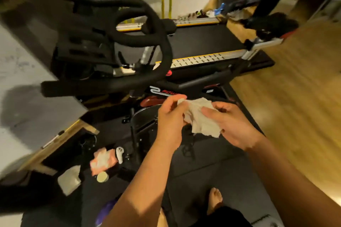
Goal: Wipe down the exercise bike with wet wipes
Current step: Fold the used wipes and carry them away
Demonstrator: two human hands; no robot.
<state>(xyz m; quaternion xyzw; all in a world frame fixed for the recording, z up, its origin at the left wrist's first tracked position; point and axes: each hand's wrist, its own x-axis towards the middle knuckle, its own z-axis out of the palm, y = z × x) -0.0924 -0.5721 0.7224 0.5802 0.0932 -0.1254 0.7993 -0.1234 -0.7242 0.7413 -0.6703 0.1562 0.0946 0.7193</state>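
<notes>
Between the two hands, in front of the person's body, is a crumpled white wet wipe (201, 116). The left hand (170, 118) has its fingers (178, 100) curled over the upper left part of the wipe and pinches it. The right hand (233, 125) grips the right side, with the thumb lying on top of the cloth and the other fingers bent under it. The wipe hangs a little loose between both hands, and its lower edge points down to the floor.

Just behind the hands in the view stands the black exercise bike (118, 86), with white and red lettering on its frame close above the left hand. Its black curved padded handlebars (168, 55) rise higher in the view, well apart from the wipe. If the wipe touches the bike frame, I cannot tell.

Beyond the bike lies a treadmill with a black belt (203, 42) and silver side rails with yellow edges. On the dark floor mat (203, 171), left of the person's forearms, lies a pink soft pack of wipes (103, 160), and just beside it a small pale round lid (102, 177). On the right is a light wooden floor (295, 107). A bare foot (215, 199) shows on the mat, between the forearms
</notes>
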